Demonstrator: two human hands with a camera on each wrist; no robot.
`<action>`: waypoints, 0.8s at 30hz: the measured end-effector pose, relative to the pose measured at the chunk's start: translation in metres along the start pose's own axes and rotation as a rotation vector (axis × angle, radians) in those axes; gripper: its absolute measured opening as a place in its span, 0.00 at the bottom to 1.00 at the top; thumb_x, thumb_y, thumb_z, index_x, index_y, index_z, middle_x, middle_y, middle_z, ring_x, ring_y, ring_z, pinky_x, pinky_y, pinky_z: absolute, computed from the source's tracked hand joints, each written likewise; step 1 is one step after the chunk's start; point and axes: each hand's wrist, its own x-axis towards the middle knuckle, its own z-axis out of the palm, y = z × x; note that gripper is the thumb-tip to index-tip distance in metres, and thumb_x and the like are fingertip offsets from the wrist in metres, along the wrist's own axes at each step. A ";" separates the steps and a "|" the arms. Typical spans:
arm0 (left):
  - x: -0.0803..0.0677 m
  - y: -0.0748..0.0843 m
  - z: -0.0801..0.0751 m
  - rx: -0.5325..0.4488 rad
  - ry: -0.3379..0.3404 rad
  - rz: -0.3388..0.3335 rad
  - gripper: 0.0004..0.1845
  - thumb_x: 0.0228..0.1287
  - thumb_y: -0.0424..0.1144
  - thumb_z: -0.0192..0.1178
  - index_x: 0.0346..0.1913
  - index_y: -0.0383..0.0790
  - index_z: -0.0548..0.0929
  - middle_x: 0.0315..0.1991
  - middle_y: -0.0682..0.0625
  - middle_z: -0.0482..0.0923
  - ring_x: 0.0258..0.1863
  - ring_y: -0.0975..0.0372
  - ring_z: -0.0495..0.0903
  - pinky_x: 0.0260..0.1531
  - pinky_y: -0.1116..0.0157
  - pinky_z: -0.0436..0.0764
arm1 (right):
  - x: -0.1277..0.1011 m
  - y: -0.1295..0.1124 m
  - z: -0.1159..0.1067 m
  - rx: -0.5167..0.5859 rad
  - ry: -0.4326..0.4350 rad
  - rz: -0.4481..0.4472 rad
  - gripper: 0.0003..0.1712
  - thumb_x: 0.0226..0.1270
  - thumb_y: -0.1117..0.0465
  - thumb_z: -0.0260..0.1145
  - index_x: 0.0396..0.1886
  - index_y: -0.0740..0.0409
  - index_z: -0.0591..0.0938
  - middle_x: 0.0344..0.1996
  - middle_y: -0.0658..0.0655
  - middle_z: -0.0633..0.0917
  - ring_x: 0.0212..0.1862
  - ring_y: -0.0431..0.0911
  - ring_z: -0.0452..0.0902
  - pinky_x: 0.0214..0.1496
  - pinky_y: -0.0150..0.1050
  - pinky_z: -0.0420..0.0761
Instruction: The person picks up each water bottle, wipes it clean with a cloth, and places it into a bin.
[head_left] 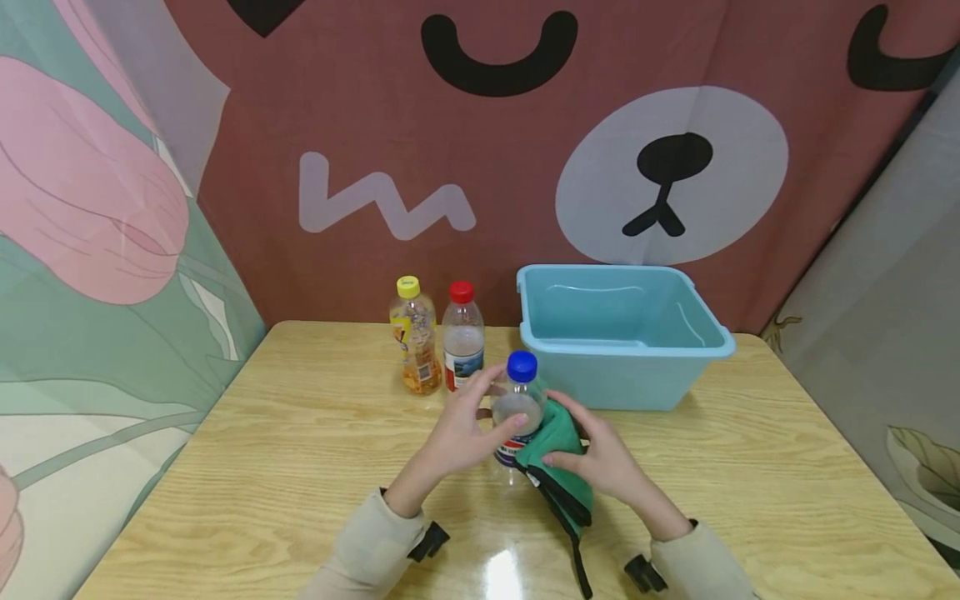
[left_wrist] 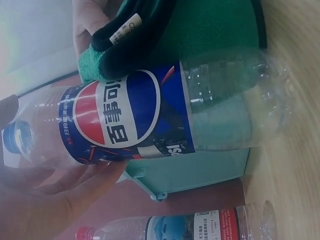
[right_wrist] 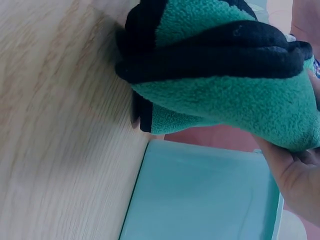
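Steadying blue-capped bottle (head_left: 517, 408) upright at table (head_left: 300, 467) centre, my left hand (head_left: 461, 433) curled round it; right hand (head_left: 600, 458) clutches green cloth (head_left: 558, 458) (pressed against label). Wipe with firm, even strokes.

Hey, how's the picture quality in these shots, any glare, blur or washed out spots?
Head view: sharp, with a bright lamp glare on the glossy table between the sleeves. Left wrist view: hazy and washed out at the left edge, over the left hand and the Pepsi bottle cap. Right wrist view: table grain smeared; green cloth crisp.
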 end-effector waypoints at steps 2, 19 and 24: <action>0.000 -0.005 0.002 0.017 0.016 0.012 0.31 0.56 0.39 0.64 0.63 0.42 0.66 0.52 0.42 0.70 0.48 0.54 0.73 0.38 0.62 0.81 | -0.001 0.001 -0.001 0.035 -0.003 0.002 0.44 0.47 0.70 0.72 0.66 0.59 0.63 0.52 0.65 0.75 0.44 0.53 0.76 0.39 0.36 0.80; 0.002 -0.008 0.001 -0.024 0.017 -0.018 0.34 0.56 0.38 0.64 0.65 0.42 0.62 0.48 0.43 0.70 0.47 0.56 0.72 0.42 0.61 0.79 | -0.012 -0.013 -0.022 0.063 0.071 0.027 0.43 0.48 0.70 0.71 0.65 0.55 0.64 0.46 0.64 0.76 0.36 0.45 0.77 0.30 0.38 0.81; -0.001 0.016 -0.006 -0.073 0.001 -0.038 0.31 0.57 0.32 0.62 0.62 0.34 0.62 0.48 0.36 0.70 0.47 0.51 0.73 0.43 0.58 0.78 | -0.011 -0.017 -0.027 0.015 0.093 -0.001 0.42 0.48 0.70 0.71 0.65 0.55 0.65 0.46 0.64 0.75 0.36 0.46 0.76 0.28 0.37 0.80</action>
